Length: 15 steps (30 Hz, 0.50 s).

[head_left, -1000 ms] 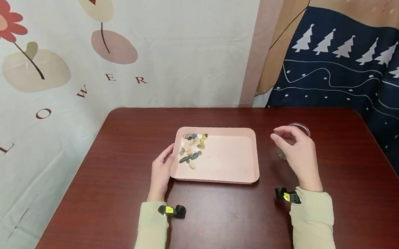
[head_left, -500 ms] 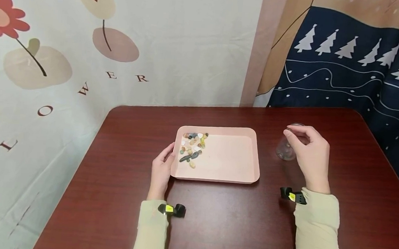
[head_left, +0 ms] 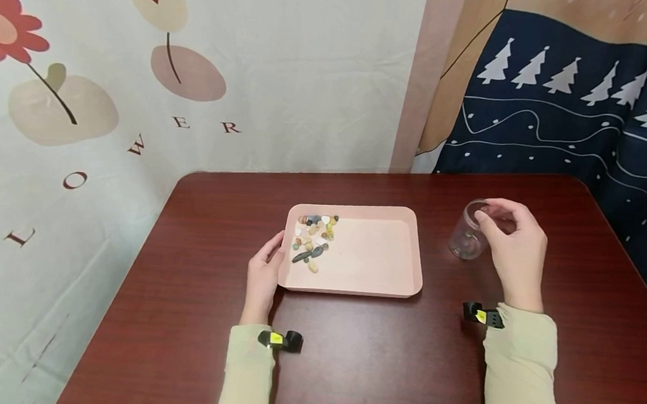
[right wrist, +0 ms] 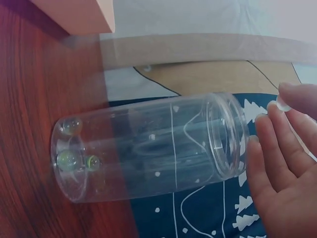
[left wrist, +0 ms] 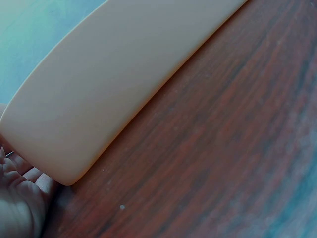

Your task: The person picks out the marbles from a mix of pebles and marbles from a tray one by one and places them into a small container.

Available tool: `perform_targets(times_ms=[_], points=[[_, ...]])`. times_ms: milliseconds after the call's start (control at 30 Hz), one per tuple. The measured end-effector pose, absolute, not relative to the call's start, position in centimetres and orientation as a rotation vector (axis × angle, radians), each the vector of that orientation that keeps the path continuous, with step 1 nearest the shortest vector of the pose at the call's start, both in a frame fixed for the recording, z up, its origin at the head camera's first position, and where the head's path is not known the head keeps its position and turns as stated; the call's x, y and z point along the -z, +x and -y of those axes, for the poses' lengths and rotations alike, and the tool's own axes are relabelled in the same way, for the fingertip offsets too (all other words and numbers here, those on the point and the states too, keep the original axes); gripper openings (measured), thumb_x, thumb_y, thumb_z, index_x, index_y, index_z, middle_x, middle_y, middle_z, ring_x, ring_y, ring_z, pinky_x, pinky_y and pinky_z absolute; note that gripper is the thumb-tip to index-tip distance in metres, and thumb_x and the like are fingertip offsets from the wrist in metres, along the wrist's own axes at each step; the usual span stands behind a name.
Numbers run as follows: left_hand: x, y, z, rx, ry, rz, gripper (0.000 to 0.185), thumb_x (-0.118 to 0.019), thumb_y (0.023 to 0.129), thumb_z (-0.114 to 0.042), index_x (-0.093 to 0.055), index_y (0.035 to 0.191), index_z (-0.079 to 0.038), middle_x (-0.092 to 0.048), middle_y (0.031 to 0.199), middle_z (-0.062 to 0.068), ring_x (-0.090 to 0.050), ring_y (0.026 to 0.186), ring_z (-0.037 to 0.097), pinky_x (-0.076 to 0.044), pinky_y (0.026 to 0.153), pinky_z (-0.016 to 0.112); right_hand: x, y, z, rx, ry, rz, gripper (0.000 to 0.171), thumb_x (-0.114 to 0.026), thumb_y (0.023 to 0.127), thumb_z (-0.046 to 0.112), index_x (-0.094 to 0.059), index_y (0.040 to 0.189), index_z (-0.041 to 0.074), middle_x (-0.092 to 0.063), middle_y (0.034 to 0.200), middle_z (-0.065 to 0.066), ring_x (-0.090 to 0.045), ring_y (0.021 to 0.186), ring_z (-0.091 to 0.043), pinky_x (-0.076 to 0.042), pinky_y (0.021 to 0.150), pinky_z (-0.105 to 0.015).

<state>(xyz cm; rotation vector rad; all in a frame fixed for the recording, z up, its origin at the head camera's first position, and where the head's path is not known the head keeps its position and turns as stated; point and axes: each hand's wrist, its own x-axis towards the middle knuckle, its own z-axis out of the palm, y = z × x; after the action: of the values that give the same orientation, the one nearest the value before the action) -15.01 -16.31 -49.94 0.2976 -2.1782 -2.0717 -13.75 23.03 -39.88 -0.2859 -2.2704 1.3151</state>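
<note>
My left hand (head_left: 262, 279) grips the left side of a shallow pink tray (head_left: 376, 257). In the left wrist view, fingers (left wrist: 22, 173) of this hand lie against the tray's corner. Small polished pebbles (head_left: 311, 242) of mixed colours lie along the tray's left part. To the tray's right stands a clear plastic jar (head_left: 465, 238), upright and without a lid. Several glass marbles (right wrist: 68, 160) rest at its bottom. By the jar's mouth, my right hand (head_left: 516, 255) pinches a small whitish translucent piece (right wrist: 283, 105) between thumb and fingers; its kind is unclear.
Everything stands on a dark red-brown wooden table (head_left: 368, 364). Behind it hangs a pale cloth (head_left: 311, 68) with printed flowers, and a navy cloth (head_left: 551, 131) with white trees hangs at the back right. Each wrist bears a small black camera.
My right hand has moved to the right across the jar, from its left side to the right of its mouth, so more of the jar shows. The left hand and tray stay put.
</note>
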Motion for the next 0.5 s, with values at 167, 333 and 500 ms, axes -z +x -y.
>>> perform_targets(times_ms=[167, 333, 500], points=[[50.0, -15.1, 16.3, 2.066, 0.291, 2.170, 0.031, -0.051, 0.091, -0.019, -0.056, 0.121, -0.026, -0.053, 0.121, -0.005, -0.052, 0.107, 0.009, -0.045, 0.085, 0.027, 39.8, -13.8, -23.3, -1.296, -0.343, 2.267, 0.029, -0.065, 0.079, 0.038, -0.066, 0.105, 0.024, -0.059, 0.099, 0.004, -0.055, 0.089, -0.008, -0.041, 0.072, -0.015], [50.2, -15.1, 16.3, 2.058, 0.290, 2.169, 0.031, -0.051, 0.091, -0.019, -0.057, 0.120, -0.026, -0.054, 0.121, -0.006, -0.052, 0.106, 0.009, -0.045, 0.085, 0.026, 40.0, -13.8, -23.7, -1.309, -0.405, 2.240, 0.029, -0.065, 0.079, 0.039, -0.067, 0.104, 0.025, -0.060, 0.101, 0.004, -0.054, 0.095, -0.009, -0.040, 0.076, -0.017], [50.2, -15.1, 16.3, 2.056, 0.294, 2.170, 0.031, -0.051, 0.091, -0.018, -0.056, 0.120, -0.026, -0.054, 0.121, -0.006, -0.052, 0.107, 0.009, -0.045, 0.085, 0.026, 40.3, -13.8, -24.2, -1.322, -0.443, 2.246, 0.031, -0.063, 0.079, 0.042, -0.066, 0.105, 0.025, -0.060, 0.105, 0.005, -0.052, 0.100, -0.009, -0.041, 0.080, -0.020]])
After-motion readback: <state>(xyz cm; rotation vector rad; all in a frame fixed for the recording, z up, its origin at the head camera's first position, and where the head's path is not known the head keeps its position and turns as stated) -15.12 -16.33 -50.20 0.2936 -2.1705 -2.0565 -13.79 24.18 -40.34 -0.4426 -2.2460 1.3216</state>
